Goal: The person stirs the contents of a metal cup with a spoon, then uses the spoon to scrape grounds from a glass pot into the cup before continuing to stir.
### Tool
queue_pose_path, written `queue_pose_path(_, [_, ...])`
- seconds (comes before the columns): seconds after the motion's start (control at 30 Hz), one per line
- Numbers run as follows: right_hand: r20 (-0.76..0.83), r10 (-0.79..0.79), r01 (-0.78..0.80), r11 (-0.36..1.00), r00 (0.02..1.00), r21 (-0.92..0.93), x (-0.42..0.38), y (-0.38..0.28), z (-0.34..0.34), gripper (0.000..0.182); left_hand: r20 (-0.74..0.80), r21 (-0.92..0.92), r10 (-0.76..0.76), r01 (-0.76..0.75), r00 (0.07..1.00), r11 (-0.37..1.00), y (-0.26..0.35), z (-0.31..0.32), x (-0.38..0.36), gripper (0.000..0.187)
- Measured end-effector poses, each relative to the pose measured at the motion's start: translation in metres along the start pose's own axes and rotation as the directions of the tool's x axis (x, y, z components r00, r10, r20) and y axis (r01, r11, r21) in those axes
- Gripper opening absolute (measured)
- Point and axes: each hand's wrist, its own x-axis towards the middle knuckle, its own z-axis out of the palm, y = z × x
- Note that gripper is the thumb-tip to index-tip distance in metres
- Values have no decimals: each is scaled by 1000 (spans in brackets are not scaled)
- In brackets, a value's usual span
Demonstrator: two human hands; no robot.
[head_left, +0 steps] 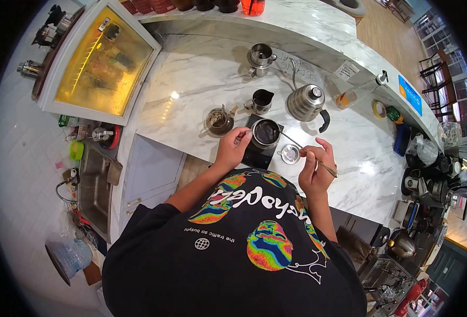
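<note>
My left hand pinches the left edge of a round metal coffee filter cup with dark contents. The cup stands over a black scale. Between the fingers of my right hand is a long thin spoon, slanting down to the cup's right rim; its tip is hard to see. A small perforated metal press disc lies between the scale and my right hand. Left of the cup sits a glass vessel with brownish contents and a spoon in it. Behind stands a small steel pitcher.
A gooseneck kettle stands behind right on the marble counter. Farther back is another metal filter set. A lit glass-door fridge and a sink are at left. A raised ledge borders the counter's back.
</note>
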Motion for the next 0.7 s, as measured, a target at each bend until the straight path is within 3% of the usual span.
queue_pose_path(0.7, [-37,33,-33,999,999,14,4,1,2,10,11,-3,2,-2,1000,1000,0,-2,1,21])
